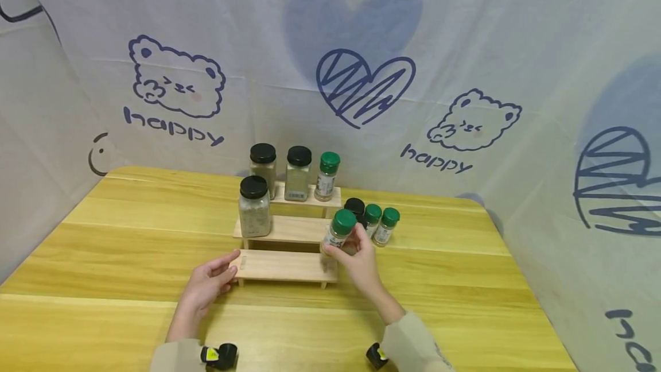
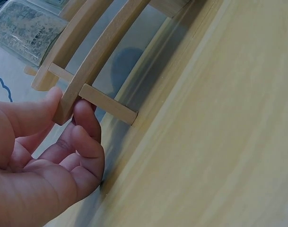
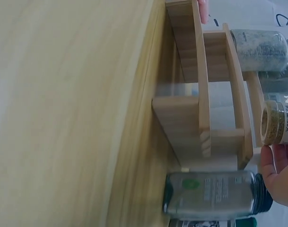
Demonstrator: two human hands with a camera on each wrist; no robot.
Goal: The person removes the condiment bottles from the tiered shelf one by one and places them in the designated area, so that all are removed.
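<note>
My right hand (image 1: 362, 262) grips a small spice jar (image 1: 337, 236) with a green cap, tilted slightly, over the right end of the middle step of a three-tier wooden rack (image 1: 289, 264). In the right wrist view the jar's base (image 3: 271, 124) shows beside the rack's boards, close to the middle one. With thumb and fingers, my left hand (image 2: 54, 146) pinches the left end of the rack's lowest board (image 2: 94, 66). A larger black-capped jar (image 1: 255, 211) stands at the left of the middle step. The top step holds two black-capped jars (image 1: 297, 177) and a green-capped jar (image 1: 327, 179).
Right of the rack, a black-capped jar (image 1: 354, 206) and two green-capped jars (image 1: 384, 229) stand on the wooden table (image 1: 449, 280). A printed cloth (image 1: 268, 27) hangs behind the table's back edge. Dark wrist devices (image 1: 222, 356) sit at both sleeves.
</note>
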